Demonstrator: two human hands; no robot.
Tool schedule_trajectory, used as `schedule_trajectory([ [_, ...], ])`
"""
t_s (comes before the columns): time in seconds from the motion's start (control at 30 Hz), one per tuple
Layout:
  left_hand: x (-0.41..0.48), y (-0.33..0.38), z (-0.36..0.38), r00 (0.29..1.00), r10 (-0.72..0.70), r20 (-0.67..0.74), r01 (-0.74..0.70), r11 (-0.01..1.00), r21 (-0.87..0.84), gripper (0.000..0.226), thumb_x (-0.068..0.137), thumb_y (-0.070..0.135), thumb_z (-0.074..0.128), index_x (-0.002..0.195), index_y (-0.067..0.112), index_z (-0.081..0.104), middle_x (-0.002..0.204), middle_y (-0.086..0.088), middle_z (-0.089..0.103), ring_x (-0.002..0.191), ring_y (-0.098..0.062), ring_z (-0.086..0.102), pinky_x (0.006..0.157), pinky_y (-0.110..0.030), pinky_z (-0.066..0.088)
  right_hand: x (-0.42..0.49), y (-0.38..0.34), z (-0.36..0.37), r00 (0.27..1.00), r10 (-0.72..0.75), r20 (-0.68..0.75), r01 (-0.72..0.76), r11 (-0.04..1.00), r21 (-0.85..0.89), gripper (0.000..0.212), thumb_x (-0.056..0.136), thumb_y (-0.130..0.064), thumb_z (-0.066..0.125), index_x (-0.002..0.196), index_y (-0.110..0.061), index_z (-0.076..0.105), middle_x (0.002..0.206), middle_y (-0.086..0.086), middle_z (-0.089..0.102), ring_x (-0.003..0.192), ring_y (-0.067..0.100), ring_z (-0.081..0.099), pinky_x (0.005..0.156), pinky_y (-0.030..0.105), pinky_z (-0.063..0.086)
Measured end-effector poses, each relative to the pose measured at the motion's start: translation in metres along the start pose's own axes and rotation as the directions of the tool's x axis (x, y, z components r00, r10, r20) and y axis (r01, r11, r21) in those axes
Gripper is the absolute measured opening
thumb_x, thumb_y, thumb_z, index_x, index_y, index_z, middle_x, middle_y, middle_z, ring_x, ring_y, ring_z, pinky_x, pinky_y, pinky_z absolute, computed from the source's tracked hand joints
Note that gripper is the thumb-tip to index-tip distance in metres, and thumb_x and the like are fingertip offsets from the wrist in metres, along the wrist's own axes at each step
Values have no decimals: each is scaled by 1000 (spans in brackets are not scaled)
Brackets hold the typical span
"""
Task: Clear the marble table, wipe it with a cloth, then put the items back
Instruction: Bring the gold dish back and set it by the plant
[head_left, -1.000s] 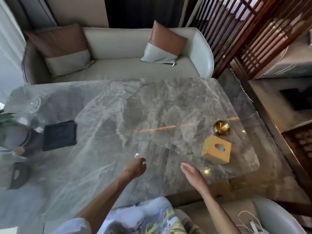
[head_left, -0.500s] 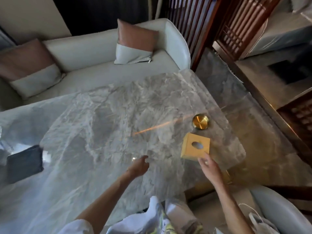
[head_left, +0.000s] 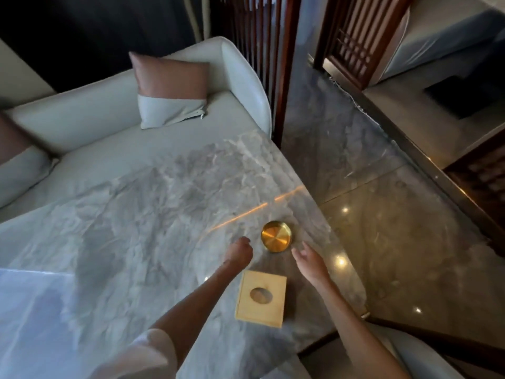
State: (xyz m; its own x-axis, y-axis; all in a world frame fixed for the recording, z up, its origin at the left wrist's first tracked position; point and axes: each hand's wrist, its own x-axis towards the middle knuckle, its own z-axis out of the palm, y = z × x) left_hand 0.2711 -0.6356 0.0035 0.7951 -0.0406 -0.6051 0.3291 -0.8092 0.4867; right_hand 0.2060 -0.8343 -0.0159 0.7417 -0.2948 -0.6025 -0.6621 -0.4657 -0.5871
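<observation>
A grey marble table (head_left: 131,231) fills the lower left. Near its right edge lies a round gold dish (head_left: 276,236), and closer to me a square yellow tissue box (head_left: 261,298) with an oval hole on top. My left hand (head_left: 237,254) hovers just left of the dish with its fingers curled loosely and nothing in them. My right hand (head_left: 310,265) is just right of the dish, fingers spread, holding nothing. The tissue box sits between my two forearms. Neither hand touches the dish.
A pale sofa (head_left: 153,127) with a brown and grey cushion (head_left: 170,91) runs along the table's far side. A dark wooden slatted screen (head_left: 262,50) stands at the far right corner. Glossy stone floor (head_left: 382,228) lies to the right. A pale chair (head_left: 404,351) is at lower right.
The view has swung right, so the dark item on the table's left has left the frame. Both hands moved forward past the tissue box and now flank the gold dish.
</observation>
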Motion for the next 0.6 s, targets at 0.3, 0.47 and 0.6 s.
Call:
schedule_trajectory([
  [0.3, 53, 38, 22, 992, -82, 95, 107, 949, -296, 50, 63, 27, 59, 105, 1, 68, 98, -25, 71, 94, -38, 67, 70, -40, 51, 51, -13, 15, 986, -35, 162, -7, 968, 250, 38, 93, -30, 57, 104, 7, 64, 88, 29, 66, 80, 28, 62, 74, 32, 38],
  [0.47, 19, 34, -39, 992, -88, -94, 16, 811, -585, 20, 88, -4, 51, 104, 8, 51, 78, -12, 55, 64, -18, 52, 50, -22, 44, 27, -71, 8, 983, -150, 106, 99, 919, 382, 22, 94, -27, 59, 96, -8, 69, 94, 12, 72, 88, 22, 71, 82, 37, 55],
  [0.6, -29, -2, -91, 987, -71, -144, -61, 665, -744, 17, 90, 5, 50, 105, 12, 47, 85, -4, 53, 75, -20, 56, 64, -37, 55, -7, -123, 33, 978, -168, 123, 92, 877, 471, 10, 88, -17, 68, 93, -14, 61, 90, 16, 70, 70, 25, 70, 75, 44, 59],
])
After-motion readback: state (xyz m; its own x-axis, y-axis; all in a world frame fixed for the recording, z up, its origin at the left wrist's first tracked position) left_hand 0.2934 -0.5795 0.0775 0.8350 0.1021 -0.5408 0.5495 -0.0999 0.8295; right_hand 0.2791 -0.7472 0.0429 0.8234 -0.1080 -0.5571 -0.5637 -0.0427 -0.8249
